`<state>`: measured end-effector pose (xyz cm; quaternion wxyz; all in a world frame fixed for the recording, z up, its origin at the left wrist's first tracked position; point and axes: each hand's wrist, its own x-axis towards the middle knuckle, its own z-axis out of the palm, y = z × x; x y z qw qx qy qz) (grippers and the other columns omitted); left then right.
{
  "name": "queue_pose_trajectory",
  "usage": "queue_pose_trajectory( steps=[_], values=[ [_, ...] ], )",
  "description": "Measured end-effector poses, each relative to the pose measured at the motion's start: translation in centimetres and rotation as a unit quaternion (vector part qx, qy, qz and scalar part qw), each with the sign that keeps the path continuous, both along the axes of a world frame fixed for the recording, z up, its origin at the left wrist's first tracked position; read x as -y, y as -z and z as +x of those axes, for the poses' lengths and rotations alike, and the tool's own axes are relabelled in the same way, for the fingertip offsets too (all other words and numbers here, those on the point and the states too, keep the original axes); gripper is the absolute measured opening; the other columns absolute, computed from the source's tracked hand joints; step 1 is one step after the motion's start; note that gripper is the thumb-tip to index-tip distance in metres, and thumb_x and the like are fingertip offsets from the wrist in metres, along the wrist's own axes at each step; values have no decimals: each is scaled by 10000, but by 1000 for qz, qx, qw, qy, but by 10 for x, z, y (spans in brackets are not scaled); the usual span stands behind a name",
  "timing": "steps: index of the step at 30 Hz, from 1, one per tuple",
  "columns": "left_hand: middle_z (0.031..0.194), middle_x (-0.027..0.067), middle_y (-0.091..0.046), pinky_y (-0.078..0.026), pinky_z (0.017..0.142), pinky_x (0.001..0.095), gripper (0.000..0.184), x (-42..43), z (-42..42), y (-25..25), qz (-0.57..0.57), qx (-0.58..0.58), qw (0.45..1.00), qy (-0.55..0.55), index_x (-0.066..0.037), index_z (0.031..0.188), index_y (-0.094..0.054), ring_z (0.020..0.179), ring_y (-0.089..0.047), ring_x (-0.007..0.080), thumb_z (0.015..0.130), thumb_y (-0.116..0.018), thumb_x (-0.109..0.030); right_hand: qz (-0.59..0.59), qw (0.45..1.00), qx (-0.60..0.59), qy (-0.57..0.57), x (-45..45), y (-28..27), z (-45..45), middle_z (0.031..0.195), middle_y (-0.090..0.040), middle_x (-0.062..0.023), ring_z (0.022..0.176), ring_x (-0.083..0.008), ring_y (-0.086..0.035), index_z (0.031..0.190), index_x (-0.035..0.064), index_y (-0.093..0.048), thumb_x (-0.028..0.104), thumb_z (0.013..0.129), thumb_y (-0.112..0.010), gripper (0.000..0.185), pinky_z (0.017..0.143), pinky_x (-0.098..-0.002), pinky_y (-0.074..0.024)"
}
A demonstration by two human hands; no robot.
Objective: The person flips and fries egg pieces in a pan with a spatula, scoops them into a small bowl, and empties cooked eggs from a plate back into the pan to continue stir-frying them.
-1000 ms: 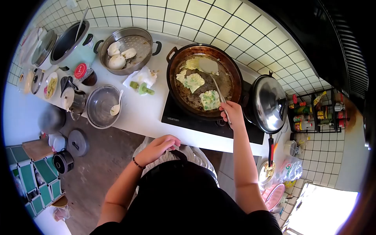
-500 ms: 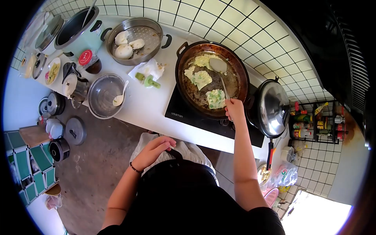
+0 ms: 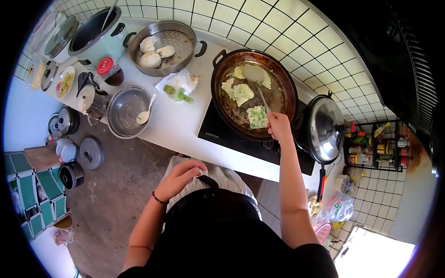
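My right hand (image 3: 279, 127) is closed round the handle of a metal spatula (image 3: 262, 96). The spatula's broad head lies over a pale yellow egg piece (image 3: 265, 82) at the far side of a dark frying pan (image 3: 221, 109), partly covering it. A second egg piece (image 3: 241, 94) lies left of the handle. Nearer my right hand is a squarish piece flecked with green (image 3: 257, 117). At my waist, my left hand (image 3: 178, 180) hangs free with loosely stretched fingers, holding nothing.
The pan stands on a black cooktop (image 3: 211, 126). Right of it is a lidded pan (image 3: 327, 129). To the left are a bowl (image 3: 121, 121) with a spoon (image 3: 147, 111), a green-handled brush (image 3: 182, 96) on paper, and a steamer tray (image 3: 178, 39) holding white pieces.
The spatula head has slid slightly left and away from me over the far egg piece. The whole view has shifted a little. My left hand stays at my waist.
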<state>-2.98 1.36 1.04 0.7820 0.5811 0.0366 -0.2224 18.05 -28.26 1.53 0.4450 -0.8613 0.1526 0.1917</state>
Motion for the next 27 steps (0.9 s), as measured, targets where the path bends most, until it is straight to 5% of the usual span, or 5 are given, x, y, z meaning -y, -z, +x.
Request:
queue_pose_trajectory(
  steps=[2,11,14,18,27],
  values=[
    [942,32,-593,-425,834,263,260,1,0,-1,0,2,1000,-4,11,1072,-619,889,-527,118,949,-488,-177,-67,997,-3,-23,-5,7,0,584,-534,-90,418,-169,-513,835,-49,-580,235,931,-514,307,374,-328,-383],
    [963,39,-591,-427,838,265,254,3,-1,-4,17,16,1000,-13,7,1069,-621,897,-524,124,951,-489,-176,-182,978,36,-95,-8,22,2,587,-512,-61,405,-140,-481,831,-28,-563,236,938,-512,289,345,-309,-359],
    [986,44,-597,-430,846,270,254,2,-3,-1,21,10,1000,-3,9,1061,-623,908,-529,126,951,-489,-176,-14,999,-27,11,-1,5,4,606,-526,-64,425,-134,-486,873,-18,-590,248,939,-531,280,359,-303,-343],
    [1008,44,-613,-432,849,269,243,-5,-3,-6,1,16,1000,-17,8,1051,-625,918,-534,119,946,-492,-166,239,958,-102,124,28,-22,17,605,-490,-27,392,-68,-389,954,6,-577,247,949,-538,244,320,-213,-263],
    [1027,67,-644,-439,879,284,250,-19,2,-9,5,27,998,-57,14,1041,-628,938,-555,139,942,-471,-154,-38,999,23,0,-4,-18,8,580,-513,-44,419,-129,-483,815,-29,-597,275,937,-524,336,378,-298,-375]
  ],
)
